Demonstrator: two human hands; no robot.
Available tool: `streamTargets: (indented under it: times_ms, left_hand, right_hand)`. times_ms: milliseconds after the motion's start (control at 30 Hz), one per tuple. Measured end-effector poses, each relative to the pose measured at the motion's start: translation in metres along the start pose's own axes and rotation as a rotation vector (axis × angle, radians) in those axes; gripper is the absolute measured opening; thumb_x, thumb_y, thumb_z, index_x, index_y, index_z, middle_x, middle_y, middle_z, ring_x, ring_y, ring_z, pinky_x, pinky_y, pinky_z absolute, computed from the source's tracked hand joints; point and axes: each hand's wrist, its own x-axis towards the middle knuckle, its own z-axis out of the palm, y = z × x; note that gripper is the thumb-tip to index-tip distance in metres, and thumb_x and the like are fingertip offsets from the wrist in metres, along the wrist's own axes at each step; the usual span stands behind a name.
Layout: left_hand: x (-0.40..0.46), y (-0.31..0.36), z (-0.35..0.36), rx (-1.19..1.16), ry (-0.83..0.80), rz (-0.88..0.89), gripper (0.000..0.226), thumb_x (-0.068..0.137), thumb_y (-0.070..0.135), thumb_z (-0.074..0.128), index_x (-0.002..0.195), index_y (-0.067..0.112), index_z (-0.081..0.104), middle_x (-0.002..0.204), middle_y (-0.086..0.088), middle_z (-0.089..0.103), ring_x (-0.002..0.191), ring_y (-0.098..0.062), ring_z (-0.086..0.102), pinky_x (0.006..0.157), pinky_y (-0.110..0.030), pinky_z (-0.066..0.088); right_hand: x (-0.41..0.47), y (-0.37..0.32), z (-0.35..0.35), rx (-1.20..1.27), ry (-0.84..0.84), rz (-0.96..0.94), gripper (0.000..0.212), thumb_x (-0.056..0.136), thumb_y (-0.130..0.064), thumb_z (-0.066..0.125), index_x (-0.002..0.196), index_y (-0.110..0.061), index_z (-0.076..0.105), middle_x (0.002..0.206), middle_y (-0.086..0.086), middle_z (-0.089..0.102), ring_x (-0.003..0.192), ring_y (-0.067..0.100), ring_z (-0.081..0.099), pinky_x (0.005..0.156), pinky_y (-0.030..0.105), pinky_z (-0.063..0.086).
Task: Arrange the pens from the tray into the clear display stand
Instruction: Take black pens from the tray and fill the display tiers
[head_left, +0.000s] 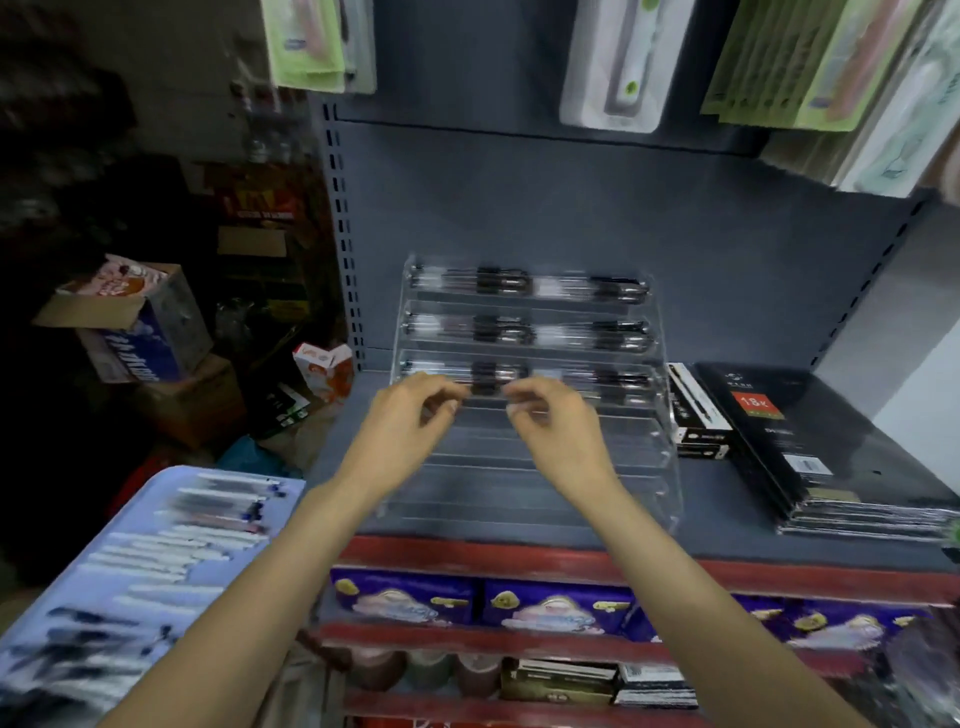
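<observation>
Pens (483, 376) fill the top three tiers of the clear display stand (530, 395) on a dark grey shelf (727, 499), while its lower tiers look bare. Both hands work at the third tier: the left hand (410, 415) and the right hand (550, 421) have their fingers curled, each seeming to pinch an end of a dark-gripped pen at the tier's left half, though blur makes the hold hard to confirm. The step in hand appears to be seating or straightening that pen in its row. Many more pens (156, 551) lie side by side on the pale blue tray (47, 597) at lower left, well apart from the stand, so much of the task seems to remain. The next move would likely call for letting go and reaching down-left to the tray, then starting the tier below. Black boxed goods (810, 441) lie just beside the stand on the right. Carded packs (618, 62) hang above the stand, cartons (140, 322) crowd the dim left side, and nothing blocks the way to the tray.
</observation>
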Motion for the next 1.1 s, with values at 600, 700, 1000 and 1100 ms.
streamTargets:
  times_ms: [600, 700, 1000, 1100]
  left_hand:
    - [-0.272, -0.311, -0.222, 0.193, -0.287, -0.535, 0.020, 0.095, 0.016, 0.052, 0.110, 0.013, 0.066, 0.114, -0.011, 0.067, 0.097, -0.026, 0.063, 0.083, -0.036, 0.050]
    - [-0.293, -0.336, -0.220, 0.206, -0.398, -0.515, 0.031, 0.097, 0.011, 0.046, 0.125, 0.015, 0.058, 0.121, -0.018, 0.060, 0.103, -0.035, 0.060, 0.088, -0.041, 0.047]
    - [-0.288, -0.370, -0.200, 0.296, -0.388, -0.420, 0.030, 0.093, 0.006, 0.047, 0.120, 0.008, 0.060, 0.126, -0.014, 0.055, 0.116, -0.031, 0.050, 0.099, -0.042, 0.041]
    - [-0.280, -0.379, -0.194, 0.293, -0.399, -0.425, 0.022, 0.091, 0.006, 0.053, 0.110, 0.009, 0.063, 0.114, -0.010, 0.054, 0.103, -0.029, 0.055, 0.091, -0.043, 0.045]
  right_hand:
    - [-0.132, -0.153, 0.381, -0.180, -0.671, 0.175, 0.035, 0.099, -0.013, 0.045, 0.133, -0.010, 0.049, 0.140, 0.012, 0.046, 0.121, 0.029, 0.052, 0.104, 0.039, 0.040]
    - [-0.145, -0.147, 0.409, -0.300, -0.705, 0.195, 0.037, 0.099, -0.015, 0.046, 0.135, -0.013, 0.047, 0.145, 0.013, 0.041, 0.117, 0.031, 0.055, 0.101, 0.041, 0.043]
    - [-0.139, -0.131, 0.437, -0.563, -0.624, 0.159, 0.019, 0.096, -0.008, 0.048, 0.114, -0.009, 0.054, 0.118, 0.011, 0.049, 0.113, 0.027, 0.047, 0.082, 0.039, 0.048]
    - [-0.133, -0.130, 0.442, -0.580, -0.617, 0.151, 0.013, 0.092, 0.002, 0.047, 0.091, -0.009, 0.053, 0.100, 0.011, 0.051, 0.092, 0.030, 0.052, 0.067, 0.037, 0.046]
